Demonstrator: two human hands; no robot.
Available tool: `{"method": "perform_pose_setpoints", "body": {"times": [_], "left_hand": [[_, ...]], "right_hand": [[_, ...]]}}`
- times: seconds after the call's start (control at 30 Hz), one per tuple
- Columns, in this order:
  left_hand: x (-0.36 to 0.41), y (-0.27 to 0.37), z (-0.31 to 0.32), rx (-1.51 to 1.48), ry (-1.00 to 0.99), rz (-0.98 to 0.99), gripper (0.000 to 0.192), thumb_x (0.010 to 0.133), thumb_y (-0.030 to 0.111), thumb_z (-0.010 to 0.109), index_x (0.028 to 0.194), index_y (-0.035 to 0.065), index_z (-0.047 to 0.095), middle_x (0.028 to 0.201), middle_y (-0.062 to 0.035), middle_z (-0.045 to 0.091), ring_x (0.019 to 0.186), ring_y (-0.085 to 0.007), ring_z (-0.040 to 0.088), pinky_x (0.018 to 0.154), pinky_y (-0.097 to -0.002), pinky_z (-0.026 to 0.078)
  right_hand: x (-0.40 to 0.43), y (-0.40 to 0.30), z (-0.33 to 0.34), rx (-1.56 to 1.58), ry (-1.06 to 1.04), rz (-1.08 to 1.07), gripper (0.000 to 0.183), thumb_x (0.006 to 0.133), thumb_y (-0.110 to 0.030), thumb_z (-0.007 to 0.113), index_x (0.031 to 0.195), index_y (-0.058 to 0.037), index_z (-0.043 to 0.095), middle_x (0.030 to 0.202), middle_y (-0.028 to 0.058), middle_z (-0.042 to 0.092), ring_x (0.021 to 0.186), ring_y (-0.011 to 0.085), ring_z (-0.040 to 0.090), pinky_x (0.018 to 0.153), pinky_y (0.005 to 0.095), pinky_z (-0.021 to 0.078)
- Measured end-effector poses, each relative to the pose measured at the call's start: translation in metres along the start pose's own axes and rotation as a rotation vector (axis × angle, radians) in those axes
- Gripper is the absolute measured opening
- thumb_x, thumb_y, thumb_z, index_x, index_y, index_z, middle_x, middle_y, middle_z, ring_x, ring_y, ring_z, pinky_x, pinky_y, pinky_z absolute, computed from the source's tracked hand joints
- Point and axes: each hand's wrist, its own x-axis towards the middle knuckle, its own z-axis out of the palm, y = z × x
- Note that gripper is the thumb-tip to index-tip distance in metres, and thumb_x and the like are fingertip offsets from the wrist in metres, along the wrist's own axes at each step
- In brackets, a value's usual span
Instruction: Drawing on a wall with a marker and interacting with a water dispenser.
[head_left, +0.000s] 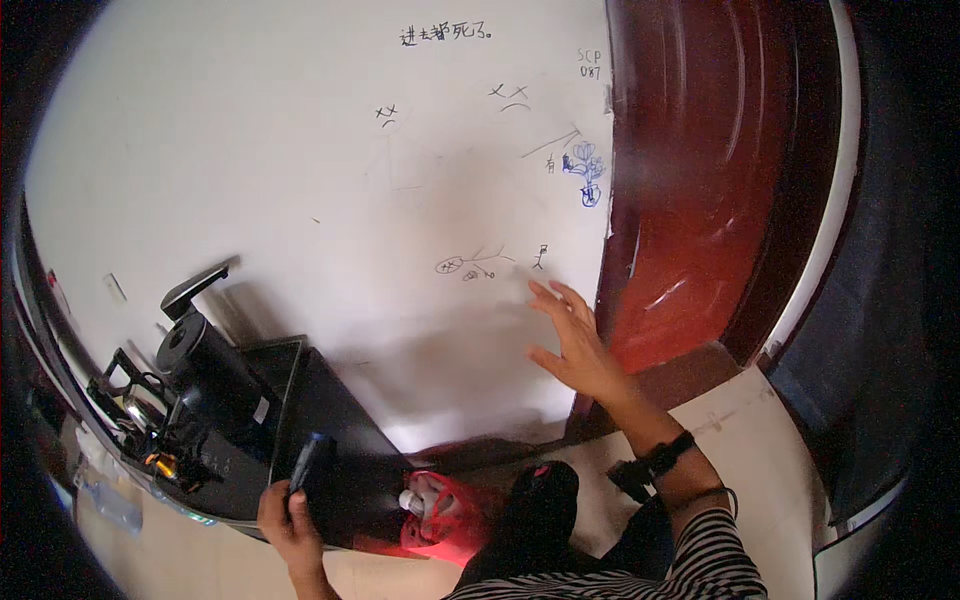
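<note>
My left hand (289, 521) grips a slim dark object (307, 461) with a bluish upper end, which points upward in front of the black cabinet top. It is too blurred to tell exactly what it is. My right hand (574, 341) is raised with fingers apart and holds nothing. It is in front of the white wall (262, 150), just below a small stick figure (541, 256); whether it touches the wall I cannot tell. Handwriting, crossed-out faces and a blue flower drawing (587, 172) mark the wall. A black strap (667, 457) circles my right wrist.
On the left, a black cabinet (360, 450) bears a black cylindrical appliance (202, 352) and a shiny kettle (142, 405). A red plastic bag (450, 525) with a white-capped bottle sits by its near end. Right of the wall stands a dark red wooden door (690, 187).
</note>
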Motion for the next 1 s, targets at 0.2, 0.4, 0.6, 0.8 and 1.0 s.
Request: {"method": "perform_pose_setpoints", "body": {"times": [0.2, 0.4, 0.6, 0.8, 1.0], "left_hand": [[-0.011, -0.008, -0.022, 0.237, 0.083, 0.096, 0.038, 0.095, 0.035, 0.054, 0.096, -0.0032, 0.057, 0.088, -0.0145, 0.056, 0.08, -0.0265, 0.053, 0.071, -0.0362, 0.041], [0.002, 0.009, -0.021, -0.04, 0.098, -0.22, 0.038, 0.095, 0.038, 0.055, 0.091, 0.0001, 0.057, 0.07, -0.0003, 0.046, 0.066, -0.01, 0.043, 0.059, -0.0253, 0.035], [0.008, 0.005, -0.012, -0.269, 0.301, -0.3, 0.049, 0.089, 0.052, 0.059, 0.084, 0.003, 0.058, 0.065, -0.0001, 0.046, 0.06, -0.0073, 0.04, 0.052, -0.0232, 0.027], [0.007, -0.006, -0.018, -0.429, 0.236, -0.177, 0.031, 0.094, 0.027, 0.062, 0.112, 0.0011, 0.06, 0.08, -0.007, 0.059, 0.068, -0.0135, 0.051, 0.058, -0.0254, 0.041], [0.01, -0.006, -0.013, -0.488, 0.259, -0.165, 0.031, 0.093, 0.026, 0.063, 0.112, 0.0023, 0.059, 0.086, -0.0085, 0.06, 0.072, -0.0139, 0.051, 0.063, -0.0266, 0.042]], "right_hand": [[0.065, -0.007, 0.002, -0.17, 0.061, -0.137, 0.08, 0.081, -0.023, 0.071, 0.146, -0.0093, 0.026, 0.141, 0.0104, 0.044, 0.143, 0.0346, 0.015, 0.115, 0.0496, 0.0159], [0.086, -0.001, 0.006, -0.204, -0.018, -0.102, 0.077, 0.082, -0.021, 0.07, 0.146, -0.01, 0.029, 0.146, 0.0084, 0.038, 0.144, 0.0339, 0.014, 0.115, 0.0494, 0.0159], [0.072, 0.032, -0.003, -0.258, 0.017, -0.102, 0.061, 0.081, -0.019, 0.07, 0.135, -0.0083, 0.043, 0.15, 0.0068, 0.034, 0.143, 0.0334, 0.017, 0.115, 0.0482, 0.0173], [0.076, 0.045, -0.009, -0.212, 0.12, -0.091, 0.048, 0.081, -0.019, 0.07, 0.123, -0.0074, 0.051, 0.151, 0.0064, 0.032, 0.143, 0.0326, 0.019, 0.114, 0.0485, 0.0179], [0.092, 0.028, 0.005, -0.211, 0.088, -0.234, 0.049, 0.08, -0.015, 0.07, 0.123, -0.0061, 0.047, 0.148, 0.0087, 0.039, 0.141, 0.0356, 0.022, 0.112, 0.0476, 0.0195]]}}
